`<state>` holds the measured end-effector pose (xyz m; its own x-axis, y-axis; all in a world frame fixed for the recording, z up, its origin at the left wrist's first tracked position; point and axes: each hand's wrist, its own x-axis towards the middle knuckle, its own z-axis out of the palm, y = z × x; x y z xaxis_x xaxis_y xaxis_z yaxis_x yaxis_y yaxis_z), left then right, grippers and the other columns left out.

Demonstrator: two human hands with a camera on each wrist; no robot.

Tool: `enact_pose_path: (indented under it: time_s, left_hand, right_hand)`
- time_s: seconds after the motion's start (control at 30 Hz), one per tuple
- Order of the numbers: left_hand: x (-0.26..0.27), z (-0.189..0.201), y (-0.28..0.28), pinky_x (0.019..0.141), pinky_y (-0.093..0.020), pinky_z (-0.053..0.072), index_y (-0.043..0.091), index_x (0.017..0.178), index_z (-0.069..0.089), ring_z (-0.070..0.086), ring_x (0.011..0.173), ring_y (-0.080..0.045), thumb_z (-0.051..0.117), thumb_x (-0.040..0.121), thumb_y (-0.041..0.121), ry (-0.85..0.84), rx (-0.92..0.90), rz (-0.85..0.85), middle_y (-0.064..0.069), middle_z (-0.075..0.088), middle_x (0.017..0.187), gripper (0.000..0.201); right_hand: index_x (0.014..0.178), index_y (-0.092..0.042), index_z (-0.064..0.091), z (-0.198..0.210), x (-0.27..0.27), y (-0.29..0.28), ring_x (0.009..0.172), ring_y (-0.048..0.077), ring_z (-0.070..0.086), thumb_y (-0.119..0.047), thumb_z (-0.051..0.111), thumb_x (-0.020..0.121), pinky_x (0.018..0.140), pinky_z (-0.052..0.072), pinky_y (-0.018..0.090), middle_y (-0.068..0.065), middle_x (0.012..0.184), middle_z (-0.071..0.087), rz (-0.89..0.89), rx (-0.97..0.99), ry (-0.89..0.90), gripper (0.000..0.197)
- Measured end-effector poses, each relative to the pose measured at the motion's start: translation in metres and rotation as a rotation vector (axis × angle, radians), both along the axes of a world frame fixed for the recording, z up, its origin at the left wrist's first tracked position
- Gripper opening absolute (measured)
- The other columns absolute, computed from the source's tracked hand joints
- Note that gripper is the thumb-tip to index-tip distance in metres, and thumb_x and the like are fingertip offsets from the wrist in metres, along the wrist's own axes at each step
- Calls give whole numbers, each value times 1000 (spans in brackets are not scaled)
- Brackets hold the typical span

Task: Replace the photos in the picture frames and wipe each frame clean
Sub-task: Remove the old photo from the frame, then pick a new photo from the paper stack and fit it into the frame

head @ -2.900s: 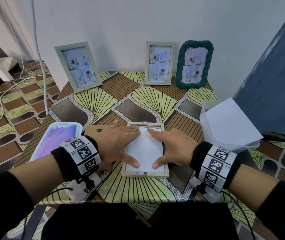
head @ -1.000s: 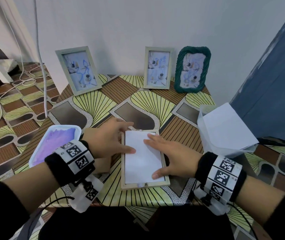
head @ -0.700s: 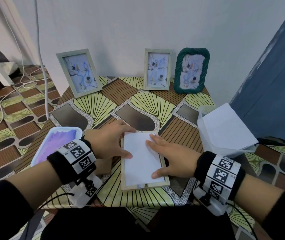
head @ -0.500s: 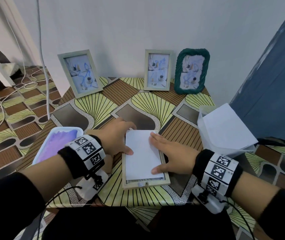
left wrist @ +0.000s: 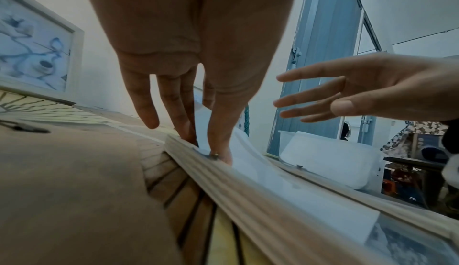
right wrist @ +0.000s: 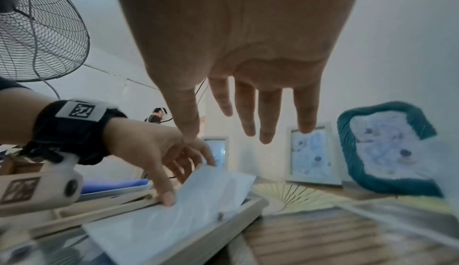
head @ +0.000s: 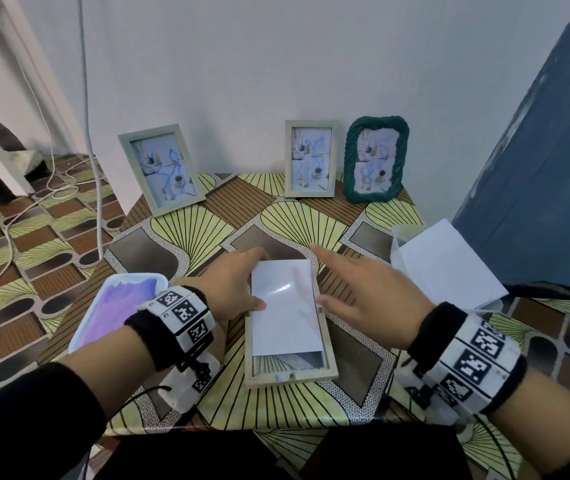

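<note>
The left hand (head: 231,284) is pinching the left edge of a glossy white photo sheet (head: 285,306), its fingertips hidden underneath. The sheet is lying partly inside the face-down pale wooden frame (head: 328,344) near the table's front. The right hand (head: 363,289) is hovering slack, fingers straight.

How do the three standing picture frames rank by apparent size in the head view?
1. Left pale frame, nearer the camera.
2. Green frame and middle pale frame: alike, not ranked.
</note>
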<state>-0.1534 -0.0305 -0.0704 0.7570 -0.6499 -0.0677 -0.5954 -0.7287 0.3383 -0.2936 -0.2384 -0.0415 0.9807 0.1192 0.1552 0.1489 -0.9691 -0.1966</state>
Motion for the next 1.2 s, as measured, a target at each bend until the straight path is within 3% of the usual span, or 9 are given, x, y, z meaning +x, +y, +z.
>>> enact_pose_path:
  time_s: [0.2, 0.33, 0.43, 0.5, 0.6, 0.83, 1.03, 1.13, 1.2]
  left_hand:
    - [2, -1, -1, 74, -24, 35, 26, 121, 52, 48, 96, -15, 87, 67, 28, -66, -44, 4, 14, 46, 94, 64]
    - [1, -5, -4, 86, -24, 32, 20, 141, 43, 47, 113, -20, 84, 72, 27, -99, -6, -29, 1, 52, 123, 81]
    - [-1, -3, -7, 85, -23, 33, 19, 146, 38, 49, 111, -20, 82, 74, 23, -110, 2, -43, -1, 48, 127, 84]
    - [-4, 2, -8, 86, -22, 34, 19, 147, 37, 48, 110, -18, 81, 75, 19, -119, -19, -56, 1, 47, 128, 83]
    - [-10, 12, -11, 91, -23, 39, 21, 146, 39, 47, 113, -16, 78, 76, 11, -150, -71, -81, 2, 47, 128, 80]
    - [-19, 42, -28, 86, -21, 33, 31, 152, 29, 51, 107, -17, 58, 95, 16, -129, -126, -232, 0, 59, 125, 65]
    - [-11, 67, -66, 75, 6, 28, 30, 149, 38, 37, 92, 13, 58, 95, 12, -71, -288, -289, 19, 50, 119, 60]
    - [-6, 69, -96, 81, -10, 43, 28, 147, 41, 54, 86, -2, 61, 91, 17, -9, -333, -273, 10, 55, 135, 60]
    - [-2, 65, -117, 84, -24, 51, 25, 145, 45, 60, 82, -5, 63, 89, 15, 80, -368, -235, 5, 58, 133, 60]
  right_hand:
    - [154, -31, 9, 5, -2, -44, 141, 22, 36, -53, 46, 95, 113, 32, 46, -3, 161, 21, -246, -119, 70, 73]
    - [154, -22, 1, -7, -7, -68, 150, 25, 13, -54, 43, 96, 116, 26, 47, 10, 164, 4, -389, -146, 217, 78]
    - [155, -15, -3, -14, -12, -72, 147, 27, 22, -48, 39, 100, 113, 31, 41, 11, 164, -1, -447, -67, 337, 77]
    - [154, -12, -5, -19, -13, -70, 131, 30, 46, -40, 37, 102, 103, 40, 41, 18, 158, 23, -470, 4, 382, 73]
    - [153, -12, -5, -24, -12, -68, 94, 30, 63, -28, 33, 104, 89, 49, 42, 22, 110, 65, -485, 41, 371, 65]
    - [147, -21, 21, -23, -20, -71, 85, 29, 60, -29, 30, 104, 82, 50, 41, 14, 101, 65, -481, 172, 238, 45]
    - [138, -25, 46, -23, -30, -89, 85, 19, 60, -22, 50, 98, 77, 48, 33, 3, 99, 71, -467, 415, -24, 40]
    - [142, -28, 44, -24, -31, -97, 81, -3, 56, -23, 55, 97, 69, 39, 13, -12, 101, 66, -464, 496, -90, 47]
    - [145, -32, 40, -25, -33, -101, 84, -4, 58, -23, 56, 96, 75, 43, 17, -14, 104, 63, -461, 544, -101, 52]
